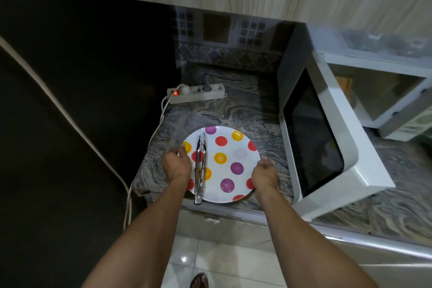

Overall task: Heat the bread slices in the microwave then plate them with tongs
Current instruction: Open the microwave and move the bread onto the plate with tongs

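Two hands holding a spotted plate [233,147] on a marbled counter [233,110], left hand [176,166] and right hand [265,174] curling fingers round opposite rims, metal tongs [201,166] lying closed on the plate's left side, white microwave [327,138] standing just right with door open, bread not showing.

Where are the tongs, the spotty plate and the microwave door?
tongs [200,166]: head view, on the middle of the metal arms.
spotty plate [230,155]: head view, on a bare white part.
microwave door [311,142]: head view, on its dark window.
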`<control>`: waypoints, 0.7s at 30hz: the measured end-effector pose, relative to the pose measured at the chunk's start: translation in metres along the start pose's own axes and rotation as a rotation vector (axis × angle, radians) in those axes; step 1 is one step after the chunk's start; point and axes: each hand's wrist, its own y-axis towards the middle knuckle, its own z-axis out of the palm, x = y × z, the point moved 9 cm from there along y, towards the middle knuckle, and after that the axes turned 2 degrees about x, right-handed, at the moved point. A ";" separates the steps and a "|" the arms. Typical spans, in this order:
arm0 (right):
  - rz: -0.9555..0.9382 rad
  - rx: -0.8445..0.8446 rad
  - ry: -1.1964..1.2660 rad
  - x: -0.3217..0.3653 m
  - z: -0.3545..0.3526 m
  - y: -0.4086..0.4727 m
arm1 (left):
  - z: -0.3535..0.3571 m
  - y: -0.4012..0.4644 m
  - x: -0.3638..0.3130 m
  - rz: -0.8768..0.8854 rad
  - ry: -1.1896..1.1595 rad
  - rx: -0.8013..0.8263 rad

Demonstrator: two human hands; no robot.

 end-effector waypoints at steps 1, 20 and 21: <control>-0.005 0.003 0.001 -0.003 -0.006 -0.004 | -0.001 -0.007 0.003 -0.004 0.005 0.004; -0.079 0.167 -0.071 -0.098 -0.130 -0.104 | -0.080 -0.224 0.043 -0.008 0.146 -0.067; -0.073 0.164 -0.067 -0.109 -0.142 -0.107 | -0.079 -0.239 0.048 -0.012 0.164 -0.063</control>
